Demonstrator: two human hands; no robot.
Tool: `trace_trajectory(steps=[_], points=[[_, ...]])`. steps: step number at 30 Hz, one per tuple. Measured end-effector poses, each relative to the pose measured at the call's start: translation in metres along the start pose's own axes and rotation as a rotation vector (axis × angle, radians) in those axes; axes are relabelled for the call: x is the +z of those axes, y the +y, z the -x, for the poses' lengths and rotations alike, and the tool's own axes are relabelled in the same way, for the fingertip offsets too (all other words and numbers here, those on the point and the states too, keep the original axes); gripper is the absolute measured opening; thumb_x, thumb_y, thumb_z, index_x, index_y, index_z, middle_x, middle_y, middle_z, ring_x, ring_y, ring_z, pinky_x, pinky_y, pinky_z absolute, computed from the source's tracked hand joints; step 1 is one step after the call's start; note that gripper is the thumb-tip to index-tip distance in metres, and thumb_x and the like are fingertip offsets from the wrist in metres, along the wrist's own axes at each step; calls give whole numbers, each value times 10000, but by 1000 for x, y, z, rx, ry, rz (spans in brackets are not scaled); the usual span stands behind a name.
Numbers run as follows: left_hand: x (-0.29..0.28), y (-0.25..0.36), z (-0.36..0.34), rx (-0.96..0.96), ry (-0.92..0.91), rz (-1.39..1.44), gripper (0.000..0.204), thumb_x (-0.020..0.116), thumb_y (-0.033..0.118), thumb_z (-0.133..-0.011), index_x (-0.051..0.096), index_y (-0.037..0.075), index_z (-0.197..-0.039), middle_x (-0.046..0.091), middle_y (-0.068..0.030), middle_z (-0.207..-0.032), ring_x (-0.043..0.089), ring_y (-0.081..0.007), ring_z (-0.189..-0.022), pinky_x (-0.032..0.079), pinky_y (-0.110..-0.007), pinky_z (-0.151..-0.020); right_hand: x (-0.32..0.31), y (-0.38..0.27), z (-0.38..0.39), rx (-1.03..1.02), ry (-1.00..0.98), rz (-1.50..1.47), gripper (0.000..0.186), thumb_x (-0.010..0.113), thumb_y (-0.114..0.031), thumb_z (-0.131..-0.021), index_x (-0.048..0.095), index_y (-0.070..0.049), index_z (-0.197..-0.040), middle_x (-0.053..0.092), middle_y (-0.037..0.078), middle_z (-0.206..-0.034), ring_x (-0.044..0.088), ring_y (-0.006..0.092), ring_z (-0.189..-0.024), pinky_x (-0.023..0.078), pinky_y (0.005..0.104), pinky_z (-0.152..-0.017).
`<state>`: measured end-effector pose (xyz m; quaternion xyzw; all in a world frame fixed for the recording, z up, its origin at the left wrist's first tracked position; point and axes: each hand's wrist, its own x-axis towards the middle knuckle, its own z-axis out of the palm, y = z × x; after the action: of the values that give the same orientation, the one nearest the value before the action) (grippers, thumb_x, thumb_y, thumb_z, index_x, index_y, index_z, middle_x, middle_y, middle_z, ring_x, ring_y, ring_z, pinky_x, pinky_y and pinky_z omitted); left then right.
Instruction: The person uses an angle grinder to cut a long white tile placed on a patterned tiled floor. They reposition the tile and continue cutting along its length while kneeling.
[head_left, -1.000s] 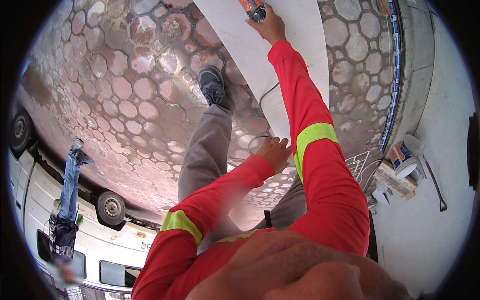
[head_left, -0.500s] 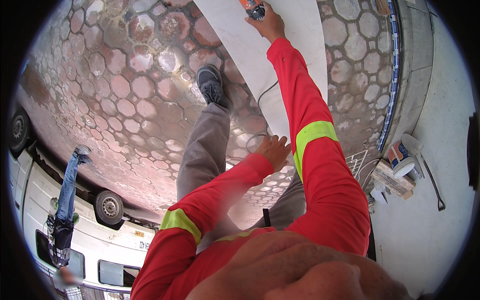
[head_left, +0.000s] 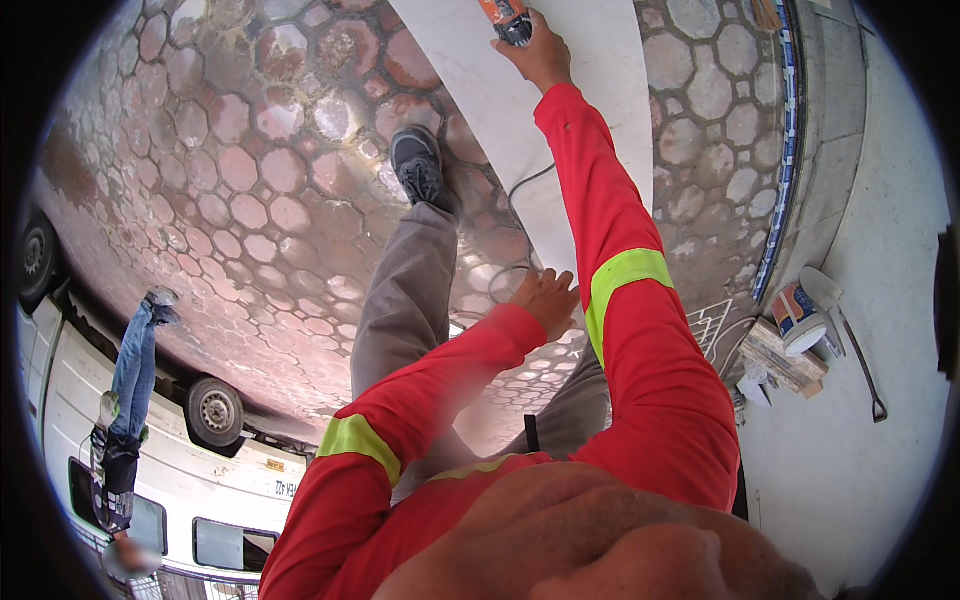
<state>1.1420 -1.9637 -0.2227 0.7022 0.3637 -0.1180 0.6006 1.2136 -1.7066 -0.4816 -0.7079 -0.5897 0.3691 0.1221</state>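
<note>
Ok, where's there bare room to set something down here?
The reddish octagonal paving stones between the dark grey shoe and the other person's blue jeans; also the flat white sheet, right of the right hand. It's crowded around the white-and-blue bucket, beside light wooden boards.

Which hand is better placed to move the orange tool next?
Probably the right hand: it grips the orange tool over the white sheet. The left hand is farther back, near the cable.
</note>
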Motion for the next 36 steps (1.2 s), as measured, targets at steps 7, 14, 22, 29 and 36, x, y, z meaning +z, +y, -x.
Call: trace_trajectory(steps=[7,14,22,29,36], points=[[8,-3,-2,-11,-9,8,414,733,372,-839,650,101,-1142,613,-89,-1128,585,-289,-1107,442,-489,-894,2,-3,-6,6,-22,-11,849,850,-428,-729,462,-108,-1413,713,233,-1083,684,418,-1007,546,500,-854],[12,-6,-3,-33,-15,42,394,766,376,-820,679,131,-1116,601,-59,-1136,578,-266,-1111,432,-474,-885,2,-9,-10,9,-36,-36,855,848,-440,-731,465,-91,-1412,709,231,-1103,678,412,-1030,544,491,-863],[11,-5,-3,-1,35,-2,329,720,335,-841,661,116,-1079,651,-88,-1033,626,-298,-1018,455,-469,-854,-10,-8,18,26,-40,-46,820,842,-480,-735,517,-96,-1382,735,119,-1041,720,297,-892,555,418,-840],[11,0,-1,9,72,22,322,699,323,-853,652,105,-1086,674,-113,-1023,647,-310,-1007,468,-473,-860,-10,0,21,-6,-25,-13,814,840,-483,-736,522,-97,-1378,735,121,-1049,721,304,-910,553,419,-849],[22,-1,-3,-35,-36,-38,393,756,383,-825,669,151,-1130,599,-45,-1119,575,-252,-1094,420,-452,-866,2,8,9,-10,-25,-13,899,858,-441,-718,452,-72,-1430,709,229,-1108,680,410,-1029,547,484,-863]])
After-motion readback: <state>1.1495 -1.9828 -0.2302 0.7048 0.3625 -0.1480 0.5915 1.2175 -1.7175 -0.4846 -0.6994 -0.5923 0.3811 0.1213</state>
